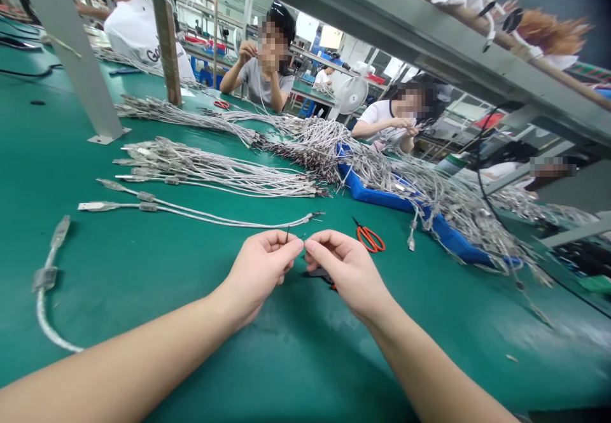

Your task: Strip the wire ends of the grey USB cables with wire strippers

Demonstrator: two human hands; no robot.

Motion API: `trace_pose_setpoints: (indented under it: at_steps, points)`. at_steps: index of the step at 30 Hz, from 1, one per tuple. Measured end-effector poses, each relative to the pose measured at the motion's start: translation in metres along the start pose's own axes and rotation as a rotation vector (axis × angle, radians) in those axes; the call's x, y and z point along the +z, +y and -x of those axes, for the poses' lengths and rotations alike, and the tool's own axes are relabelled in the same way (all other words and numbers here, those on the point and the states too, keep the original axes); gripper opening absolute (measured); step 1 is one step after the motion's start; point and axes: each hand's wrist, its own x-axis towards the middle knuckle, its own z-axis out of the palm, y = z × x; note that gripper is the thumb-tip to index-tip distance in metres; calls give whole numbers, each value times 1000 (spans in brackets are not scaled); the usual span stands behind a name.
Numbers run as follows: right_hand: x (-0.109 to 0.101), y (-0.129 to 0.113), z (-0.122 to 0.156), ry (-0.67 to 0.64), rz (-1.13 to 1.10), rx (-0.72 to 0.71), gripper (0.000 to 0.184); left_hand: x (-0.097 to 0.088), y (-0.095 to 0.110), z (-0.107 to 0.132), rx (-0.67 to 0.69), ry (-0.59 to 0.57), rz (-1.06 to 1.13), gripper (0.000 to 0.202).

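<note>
Thin wires point(287, 233) at the meeting fingertips of left hand point(261, 267) and right hand point(351, 273). White cable point(46, 278) left of left hand, lost behind left forearm point(157, 346); join to wires not visible. Dark tool point(319, 273) beneath right hand, partly hidden. Both hands nearly closed, thumb and fingers pinching the wires; individual strands too fine to make out.

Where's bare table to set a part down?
Left: patch of green table bordered by the two cables, left arm and loose cable. Right: between right arm and blue tray, bar one small scrap. Crowded: the tray, heaped with cables; cable bundle left of it; scissors, dark tool by right hand.
</note>
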Motion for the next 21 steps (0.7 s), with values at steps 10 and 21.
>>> trace_pose_setpoints:
  at_steps: [10,21]
  points:
    - [2,7,-4,-3,-15,-9,24,-2,0,-3,-58,-34,46,27]
    - [-95,38,11,-154,866,-21,80,-1,0,-4,-49,24,-36,26]
